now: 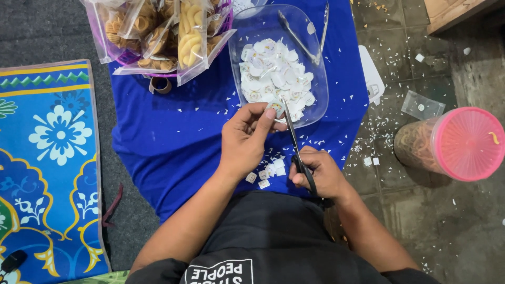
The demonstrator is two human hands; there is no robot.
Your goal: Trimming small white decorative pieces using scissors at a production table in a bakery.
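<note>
Your hands mid-cut: trimming small paper label.
R hand [321, 176] grips scissors [295, 142]; L hand [244, 138] pinches label [275, 109] w/ blades on it. Next, prob: snip closed, drop piece in clear tray [315, 100].

Matt blue cloth [173, 137], clear glossy plastic tray [315, 100], metal-bladed scissors [297, 150], paper labels [273, 73].

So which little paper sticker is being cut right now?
The small white paper sticker pinched in the left hand, at the tip of the black scissors. The others lie loose in the clear plastic tray or on the blue cloth.
</note>
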